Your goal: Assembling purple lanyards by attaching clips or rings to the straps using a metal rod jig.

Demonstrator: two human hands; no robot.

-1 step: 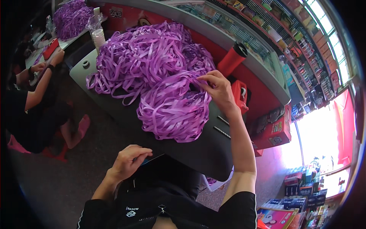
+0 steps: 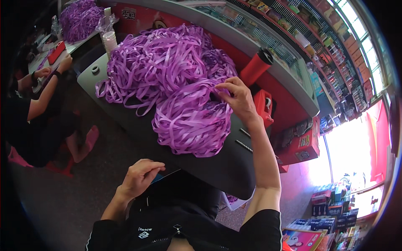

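A big heap of purple ribbon covers the dark grey table. In front of it lies a smaller bundled mass of purple ribbon. My right hand reaches over this bundle and pinches a ribbon strand at its top between thumb and fingers. My left hand rests low by my lap at the table's near edge, fingers curled in, apart from the ribbon. A dark flat thing with a blue edge lies just under it; whether the hand grips it is unclear.
A red tumbler with a black lid and a small red box stand right of the heap. Bagged white cups stand at the far left end. Another person sits at left near a second ribbon pile. Red cartons sit at right.
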